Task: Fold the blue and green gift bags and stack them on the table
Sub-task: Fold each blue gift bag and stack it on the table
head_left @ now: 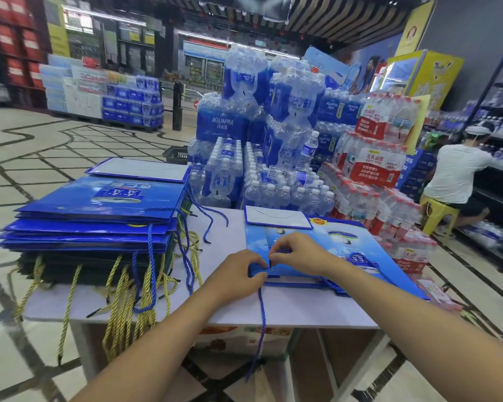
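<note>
Left hand and right hand together, fingers in pinch.

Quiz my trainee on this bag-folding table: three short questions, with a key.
1. True or false: the stack of folded bags sits left of the flat blue bag.
2. The cord hanging from the flat blue bag over the table edge is: A gold, B blue, C red.
3. Which hand pinches the black cord tip at the bag's near edge?
Key: 1 true; 2 B; 3 right hand; the left hand holds the bag's edge.

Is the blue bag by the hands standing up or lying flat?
Lying flat: the blue bag rests on the table, printed side up.
</note>
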